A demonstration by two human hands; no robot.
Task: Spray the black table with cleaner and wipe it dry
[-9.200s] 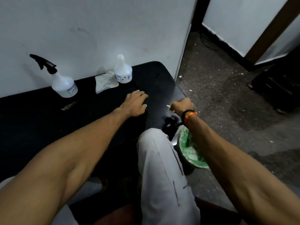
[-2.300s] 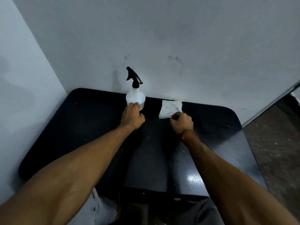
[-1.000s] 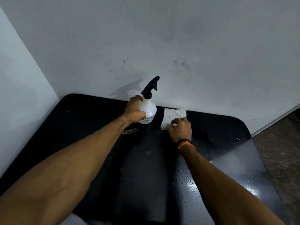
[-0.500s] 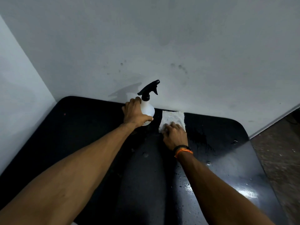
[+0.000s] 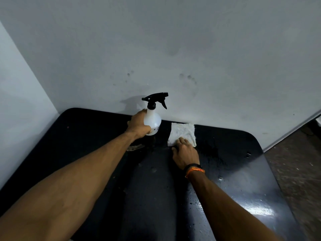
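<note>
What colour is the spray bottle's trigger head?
Black, on a translucent white spray bottle; seen in the head view.

The spray bottle (image 5: 152, 121) stands upright on the table (image 5: 86, 136) at its far edge, against the wall (image 5: 173, 49). Right of the spray bottle, also by the wall, the cloth (image 5: 182, 133) lies flat on the table. The left hand (image 5: 138, 126) wraps the spray bottle's left side, and the right hand (image 5: 185, 152) rests on the cloth's near edge.

— Where's the camera?
— On my head, looking forward and down over my arms at the table (image 5: 97, 140), close in, facing the wall (image 5: 191, 49).
— Another view?
— Only this one.
</note>
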